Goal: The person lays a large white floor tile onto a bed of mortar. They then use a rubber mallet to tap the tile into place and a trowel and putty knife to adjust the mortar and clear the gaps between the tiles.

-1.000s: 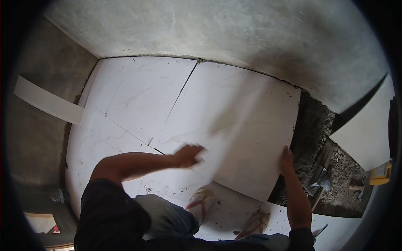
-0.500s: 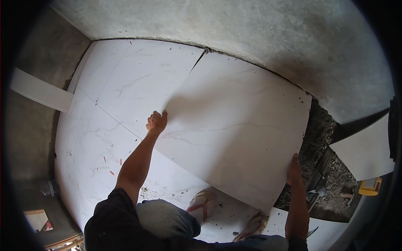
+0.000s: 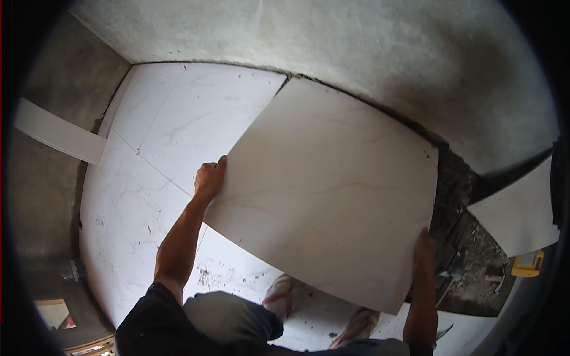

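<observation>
A large square floor tile (image 3: 332, 184), white with faint brown veins, tilts up off the floor at its near side. Its far edge stays close to the base of the back wall. My left hand (image 3: 210, 178) is closed on the left edge, thumb on top and fingers around the rim. On the opposite edge, my right hand (image 3: 423, 252) grips the tile, slightly blurred, its fingers hidden below. Left of it, laid floor tiles (image 3: 172, 124) of the same veined pattern meet at thin joints.
Rough dark mortar and rubble (image 3: 475, 261) lie exposed at the right. A cut tile piece (image 3: 516, 207) and a yellow tool (image 3: 526, 263) are beyond. A white strip (image 3: 62, 132) leans at the left wall. My sandalled feet (image 3: 285, 295) stand near the tile's front edge.
The tile has risen toward me along its near side and shifted slightly left, its face now darker. My left hand has moved left and closed around its edge.
</observation>
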A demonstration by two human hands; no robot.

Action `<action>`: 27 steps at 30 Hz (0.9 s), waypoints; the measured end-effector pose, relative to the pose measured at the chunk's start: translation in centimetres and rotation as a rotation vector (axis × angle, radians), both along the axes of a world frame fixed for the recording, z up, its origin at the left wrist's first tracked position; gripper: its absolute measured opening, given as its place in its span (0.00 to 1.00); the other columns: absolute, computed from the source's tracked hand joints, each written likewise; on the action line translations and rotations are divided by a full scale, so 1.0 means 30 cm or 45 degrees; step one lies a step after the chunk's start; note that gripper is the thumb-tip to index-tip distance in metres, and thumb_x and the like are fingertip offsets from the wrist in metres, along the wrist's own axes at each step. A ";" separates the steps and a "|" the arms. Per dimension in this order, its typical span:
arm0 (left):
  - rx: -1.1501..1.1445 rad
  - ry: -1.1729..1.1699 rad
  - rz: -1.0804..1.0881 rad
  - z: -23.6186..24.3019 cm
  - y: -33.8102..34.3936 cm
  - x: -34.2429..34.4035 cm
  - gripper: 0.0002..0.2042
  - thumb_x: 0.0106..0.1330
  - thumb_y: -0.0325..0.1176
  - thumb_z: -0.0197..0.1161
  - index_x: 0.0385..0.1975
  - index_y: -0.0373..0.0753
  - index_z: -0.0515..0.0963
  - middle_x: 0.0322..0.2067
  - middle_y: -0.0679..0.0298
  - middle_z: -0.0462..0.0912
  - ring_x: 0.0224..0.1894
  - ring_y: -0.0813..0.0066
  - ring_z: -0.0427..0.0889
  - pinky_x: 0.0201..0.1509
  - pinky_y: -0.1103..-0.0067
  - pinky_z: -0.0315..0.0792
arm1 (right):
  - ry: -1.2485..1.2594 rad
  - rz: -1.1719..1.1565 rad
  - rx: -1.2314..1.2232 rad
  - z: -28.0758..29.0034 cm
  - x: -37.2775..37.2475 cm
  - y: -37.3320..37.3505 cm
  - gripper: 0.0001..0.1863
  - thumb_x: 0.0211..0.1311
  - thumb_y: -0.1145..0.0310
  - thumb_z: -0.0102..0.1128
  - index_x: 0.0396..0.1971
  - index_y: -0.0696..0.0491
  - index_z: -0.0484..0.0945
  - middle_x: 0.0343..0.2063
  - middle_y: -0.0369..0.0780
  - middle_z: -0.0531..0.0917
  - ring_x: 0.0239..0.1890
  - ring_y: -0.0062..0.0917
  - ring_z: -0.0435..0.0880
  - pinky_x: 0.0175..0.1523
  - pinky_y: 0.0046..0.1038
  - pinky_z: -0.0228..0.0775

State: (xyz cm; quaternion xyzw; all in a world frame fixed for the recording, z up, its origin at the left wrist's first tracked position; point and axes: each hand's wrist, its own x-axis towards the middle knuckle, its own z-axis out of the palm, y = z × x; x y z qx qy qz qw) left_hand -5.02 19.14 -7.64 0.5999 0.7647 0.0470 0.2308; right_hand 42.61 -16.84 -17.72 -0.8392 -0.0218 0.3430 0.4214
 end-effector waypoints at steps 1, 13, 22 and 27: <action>-0.083 -0.079 0.052 0.020 -0.043 0.010 0.32 0.64 0.61 0.47 0.28 0.32 0.82 0.33 0.46 0.82 0.39 0.49 0.82 0.46 0.62 0.72 | 0.011 -0.013 -0.022 0.007 -0.008 -0.048 0.35 0.68 0.44 0.45 0.48 0.68 0.74 0.41 0.46 0.81 0.43 0.28 0.77 0.51 0.33 0.68; 0.010 0.045 -0.036 -0.057 -0.076 -0.016 0.31 0.64 0.60 0.49 0.28 0.33 0.82 0.29 0.47 0.83 0.38 0.51 0.82 0.45 0.63 0.72 | -0.235 0.065 -0.119 0.081 0.010 -0.070 0.32 0.69 0.48 0.46 0.46 0.68 0.74 0.40 0.47 0.81 0.41 0.29 0.78 0.49 0.33 0.68; -0.090 0.004 0.101 -0.067 -0.089 -0.083 0.30 0.64 0.60 0.49 0.27 0.33 0.82 0.30 0.48 0.83 0.37 0.53 0.81 0.45 0.64 0.71 | -0.066 0.092 0.089 0.264 -0.101 -0.001 0.26 0.69 0.54 0.50 0.48 0.66 0.74 0.39 0.46 0.81 0.40 0.28 0.79 0.48 0.32 0.70; -0.099 -0.038 0.102 -0.026 -0.158 -0.109 0.31 0.63 0.60 0.49 0.27 0.32 0.82 0.30 0.47 0.83 0.37 0.52 0.81 0.45 0.64 0.71 | -0.139 0.169 -0.078 0.242 -0.084 -0.039 0.27 0.68 0.53 0.51 0.48 0.67 0.74 0.39 0.46 0.82 0.39 0.28 0.80 0.47 0.32 0.70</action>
